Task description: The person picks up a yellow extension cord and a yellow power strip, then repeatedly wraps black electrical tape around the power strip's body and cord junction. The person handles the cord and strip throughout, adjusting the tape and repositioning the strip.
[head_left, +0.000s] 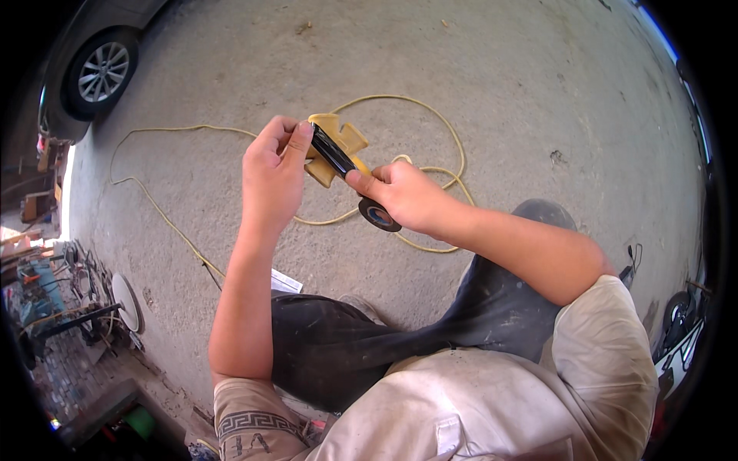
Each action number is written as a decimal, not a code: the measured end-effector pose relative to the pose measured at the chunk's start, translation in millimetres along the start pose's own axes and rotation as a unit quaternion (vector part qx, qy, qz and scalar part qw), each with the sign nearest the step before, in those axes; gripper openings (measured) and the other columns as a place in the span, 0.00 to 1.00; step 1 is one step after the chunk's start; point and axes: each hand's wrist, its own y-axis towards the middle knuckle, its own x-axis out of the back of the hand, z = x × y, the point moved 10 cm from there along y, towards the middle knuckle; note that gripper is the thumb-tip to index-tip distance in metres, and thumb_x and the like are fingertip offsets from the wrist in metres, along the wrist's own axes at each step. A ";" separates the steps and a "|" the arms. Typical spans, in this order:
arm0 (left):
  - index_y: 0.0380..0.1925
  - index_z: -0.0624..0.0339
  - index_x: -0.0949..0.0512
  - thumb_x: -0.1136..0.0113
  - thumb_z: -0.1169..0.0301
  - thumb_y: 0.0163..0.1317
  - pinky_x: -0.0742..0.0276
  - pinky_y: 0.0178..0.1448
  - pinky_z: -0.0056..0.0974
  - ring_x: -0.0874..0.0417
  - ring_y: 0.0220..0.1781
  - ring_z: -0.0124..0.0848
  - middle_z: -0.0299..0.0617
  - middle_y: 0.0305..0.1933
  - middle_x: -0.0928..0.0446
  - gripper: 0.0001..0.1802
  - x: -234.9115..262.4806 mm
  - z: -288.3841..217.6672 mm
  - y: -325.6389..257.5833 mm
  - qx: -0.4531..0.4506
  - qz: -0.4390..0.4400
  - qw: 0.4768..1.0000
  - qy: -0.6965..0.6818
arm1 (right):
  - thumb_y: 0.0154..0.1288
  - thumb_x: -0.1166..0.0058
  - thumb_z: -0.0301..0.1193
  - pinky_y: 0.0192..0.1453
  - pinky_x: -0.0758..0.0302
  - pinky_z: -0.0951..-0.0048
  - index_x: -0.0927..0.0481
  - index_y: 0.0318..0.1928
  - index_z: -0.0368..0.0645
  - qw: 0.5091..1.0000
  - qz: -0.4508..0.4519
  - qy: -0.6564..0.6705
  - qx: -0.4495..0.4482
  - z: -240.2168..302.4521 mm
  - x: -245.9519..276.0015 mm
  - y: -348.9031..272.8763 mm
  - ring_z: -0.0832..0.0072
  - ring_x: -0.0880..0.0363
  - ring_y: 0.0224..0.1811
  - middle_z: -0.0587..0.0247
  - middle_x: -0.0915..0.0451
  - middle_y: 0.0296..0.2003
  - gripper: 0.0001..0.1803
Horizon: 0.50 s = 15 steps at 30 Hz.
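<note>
Held up in front of me is a yellow piece with several stubby flaps (351, 139), its exact kind unclear. A glossy black strip of electrical tape (332, 151) runs along it. My left hand (278, 154) is closed on the upper-left end, thumb and fingers pinching at the strip. At the lower-right end, my right hand (400, 194) is closed with its thumb on the strip. A roll of black electrical tape (372, 218) hangs just below the right thumb. Fingers partly hide how the roll joins the strip.
A yellow cord (463, 157) loops over the concrete floor (538, 100) behind and around my hands. White paper (286, 281) lies near my left knee. A parked car (104, 73) stands far left, with clutter and a round white disc (125, 301) at the left.
</note>
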 end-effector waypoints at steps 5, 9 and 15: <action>0.40 0.65 0.21 0.41 0.60 0.78 0.27 0.38 0.33 0.25 0.32 0.23 0.38 0.30 0.19 0.16 1.3 -3.7 0.5 -0.020 -0.019 0.999 0.047 | 0.76 0.48 0.60 0.34 0.27 0.57 0.19 0.27 0.34 0.994 -0.048 -0.093 0.019 5.5 9.9 -2.3 0.64 0.23 0.24 0.56 0.22 0.20 0.37; 0.40 0.64 0.21 0.41 0.59 0.78 0.27 0.38 0.34 0.25 0.31 0.25 0.40 0.29 0.19 0.17 1.2 -2.5 -0.4 -0.044 -0.045 0.997 0.042 | 0.77 0.49 0.55 0.34 0.28 0.58 0.19 0.29 0.34 0.982 -0.059 -0.175 0.036 22.3 14.9 -13.1 0.65 0.24 0.24 0.56 0.23 0.20 0.33; 0.41 0.65 0.22 0.45 0.61 0.81 0.21 0.46 0.32 0.20 0.39 0.22 0.39 0.39 0.15 0.16 -2.0 -4.4 -1.3 -0.048 -0.044 0.996 0.066 | 0.77 0.50 0.51 0.31 0.33 0.64 0.18 0.30 0.36 0.991 -0.016 -0.133 0.013 15.8 11.9 -12.8 0.74 0.30 0.23 0.64 0.27 0.19 0.29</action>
